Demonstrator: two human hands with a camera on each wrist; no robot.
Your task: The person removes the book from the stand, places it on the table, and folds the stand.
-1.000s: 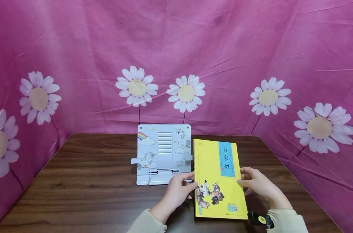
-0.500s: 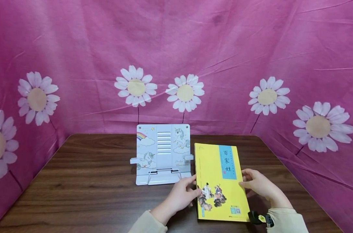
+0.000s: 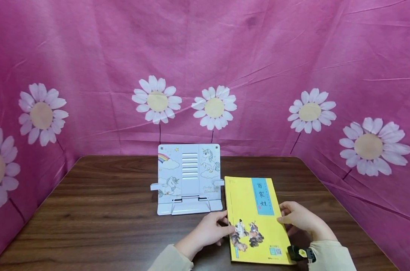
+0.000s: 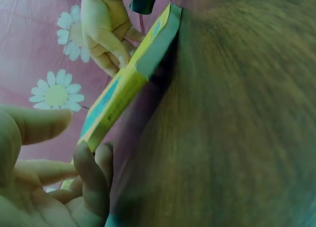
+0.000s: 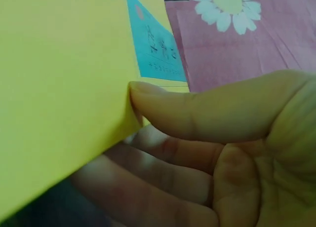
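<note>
A yellow book (image 3: 252, 222) with a blue title panel lies at a slant over the right part of the table, cover facing up. At its left edge my left hand (image 3: 206, 231) holds the spine, thumb on the cover side and fingers low beside and under it. My right hand (image 3: 301, 218) pinches the right edge; in the right wrist view the thumb (image 5: 197, 108) presses on the cover and the fingers (image 5: 153, 187) curl beneath. In the left wrist view a dark gap shows between the book (image 4: 126, 84) and the table. A white unicorn-print book stand (image 3: 190, 169) stands upright to the left.
The stand has a wire ledge (image 3: 191, 212) at its front and a clip arm (image 3: 155, 186) on its left side. Brown wood table (image 3: 90, 218) spreads out to the left. Pink cloth (image 3: 259, 49) with printed daisies hangs round the back and sides.
Both hands have brought the book lower and nearer to me, still gripping its two edges. The book stand has stayed in place.
</note>
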